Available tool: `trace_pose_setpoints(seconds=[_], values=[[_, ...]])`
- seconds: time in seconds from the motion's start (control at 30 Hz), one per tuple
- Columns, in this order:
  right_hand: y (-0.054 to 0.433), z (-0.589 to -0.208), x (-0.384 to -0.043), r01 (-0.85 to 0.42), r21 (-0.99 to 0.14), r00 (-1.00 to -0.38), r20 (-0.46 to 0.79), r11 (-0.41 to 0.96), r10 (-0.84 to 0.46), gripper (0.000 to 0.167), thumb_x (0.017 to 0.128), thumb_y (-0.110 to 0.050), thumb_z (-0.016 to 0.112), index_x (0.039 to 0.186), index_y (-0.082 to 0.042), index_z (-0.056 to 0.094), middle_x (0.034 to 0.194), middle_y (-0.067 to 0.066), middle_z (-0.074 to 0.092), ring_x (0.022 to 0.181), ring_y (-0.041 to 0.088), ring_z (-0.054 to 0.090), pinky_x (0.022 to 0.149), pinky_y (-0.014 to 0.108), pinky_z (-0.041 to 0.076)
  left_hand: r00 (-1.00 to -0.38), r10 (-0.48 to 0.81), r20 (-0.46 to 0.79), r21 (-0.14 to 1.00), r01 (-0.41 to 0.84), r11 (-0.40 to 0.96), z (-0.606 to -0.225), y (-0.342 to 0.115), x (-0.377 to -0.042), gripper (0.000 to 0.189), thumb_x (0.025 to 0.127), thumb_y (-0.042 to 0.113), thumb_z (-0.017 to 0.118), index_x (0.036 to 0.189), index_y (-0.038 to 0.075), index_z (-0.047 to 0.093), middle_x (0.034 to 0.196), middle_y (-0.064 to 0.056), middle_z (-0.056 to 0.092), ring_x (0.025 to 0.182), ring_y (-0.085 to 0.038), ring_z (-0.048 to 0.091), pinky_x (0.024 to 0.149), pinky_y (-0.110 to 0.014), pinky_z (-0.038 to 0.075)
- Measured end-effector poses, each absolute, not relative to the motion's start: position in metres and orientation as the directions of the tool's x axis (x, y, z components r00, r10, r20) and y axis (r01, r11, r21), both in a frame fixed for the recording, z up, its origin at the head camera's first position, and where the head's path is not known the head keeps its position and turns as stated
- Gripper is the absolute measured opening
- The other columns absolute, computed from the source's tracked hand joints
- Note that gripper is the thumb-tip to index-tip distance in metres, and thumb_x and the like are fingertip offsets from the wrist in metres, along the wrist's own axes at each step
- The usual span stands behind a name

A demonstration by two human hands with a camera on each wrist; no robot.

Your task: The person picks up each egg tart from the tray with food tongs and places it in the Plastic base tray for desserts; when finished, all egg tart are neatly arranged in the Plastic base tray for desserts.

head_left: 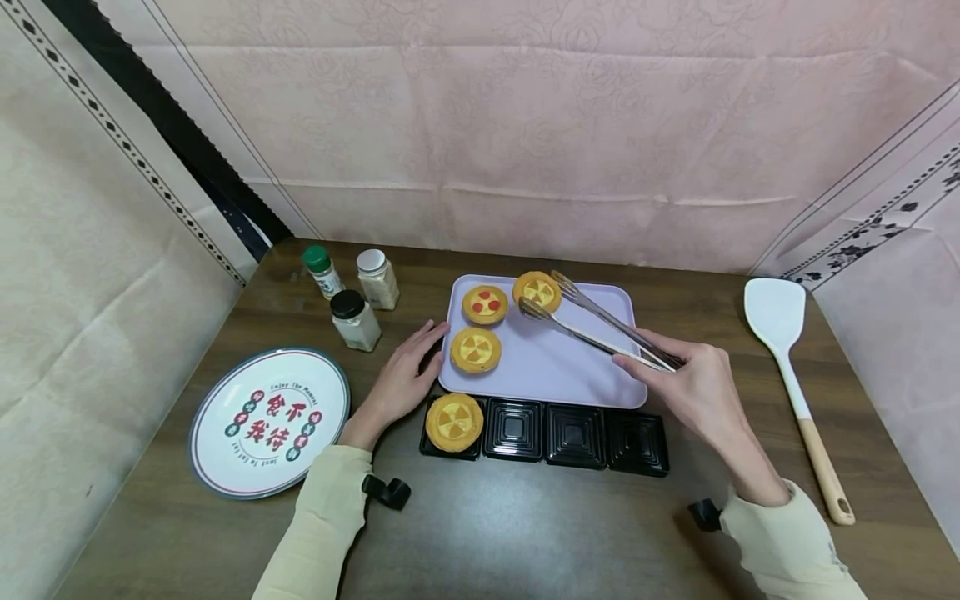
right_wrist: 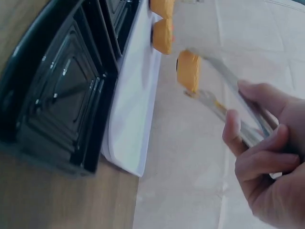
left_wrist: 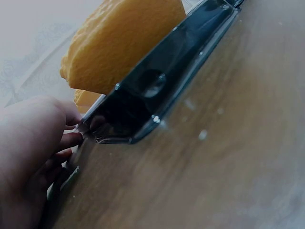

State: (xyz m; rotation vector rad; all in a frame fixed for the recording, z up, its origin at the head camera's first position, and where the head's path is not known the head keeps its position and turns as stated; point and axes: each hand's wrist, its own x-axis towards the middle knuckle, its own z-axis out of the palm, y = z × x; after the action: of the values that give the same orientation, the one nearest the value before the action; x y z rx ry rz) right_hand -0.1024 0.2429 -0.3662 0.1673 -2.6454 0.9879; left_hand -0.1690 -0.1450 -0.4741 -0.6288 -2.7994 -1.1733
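My right hand (head_left: 693, 383) grips metal tongs (head_left: 600, 329), thumb on one arm and fingers on the other. The tongs' tips sit on either side of a yellow-topped tart (head_left: 537, 289) at the back of the lilac tray (head_left: 577, 375). In the right wrist view this tart (right_wrist: 189, 70) appears raised off the tray between the tips. My left hand (head_left: 405, 375) touches the tray's left edge with its fingers extended. A tart with red pieces (head_left: 485, 305) and another yellow tart (head_left: 476, 350) lie on the tray's left part.
Before the tray is a black plastic mould (head_left: 573, 435) with several square compartments; its leftmost holds a tart (head_left: 453, 422). A round white plate (head_left: 270, 423) and seasoning jars (head_left: 356, 320) stand left. A white spatula (head_left: 787, 375) lies right. Cloth (head_left: 525, 150) hangs behind.
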Motion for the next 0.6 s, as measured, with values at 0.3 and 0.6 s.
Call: trace_pose_setpoints(seconds=[0.3,0.6], values=[[0.262,-0.356,-0.067,-0.321,-0.659,-0.942,0.299,0.68,-0.154,0.042,0.077,-0.027,0.086,0.117,-0.027,0.074,0.079,-0.01,0.071,0.052,0.007,0.052,0.042,0.02,0.038,-0.915,0.353,0.194,0.676,0.386,0.628,-0.476,-0.145,-0.17,0.047,0.104,0.024,0.048,0.15,0.015,0.041,0.152,-0.005,0.04,0.144,-0.023,0.025,0.112,-0.052,0.025],[0.272,-0.358,-0.045,-0.468,-0.638,-0.882,0.294,0.611,-0.369,0.047,0.075,-0.017,0.087,0.119,-0.022,0.073,0.078,-0.015,0.067,0.058,0.002,0.057,0.047,0.014,0.04,-0.913,0.354,0.203,0.67,0.393,0.63,-0.476,-0.145,-0.169,0.047,0.104,0.023,0.048,0.15,0.015,0.042,0.152,-0.003,0.04,0.144,-0.023,0.026,0.112,-0.052,0.024]])
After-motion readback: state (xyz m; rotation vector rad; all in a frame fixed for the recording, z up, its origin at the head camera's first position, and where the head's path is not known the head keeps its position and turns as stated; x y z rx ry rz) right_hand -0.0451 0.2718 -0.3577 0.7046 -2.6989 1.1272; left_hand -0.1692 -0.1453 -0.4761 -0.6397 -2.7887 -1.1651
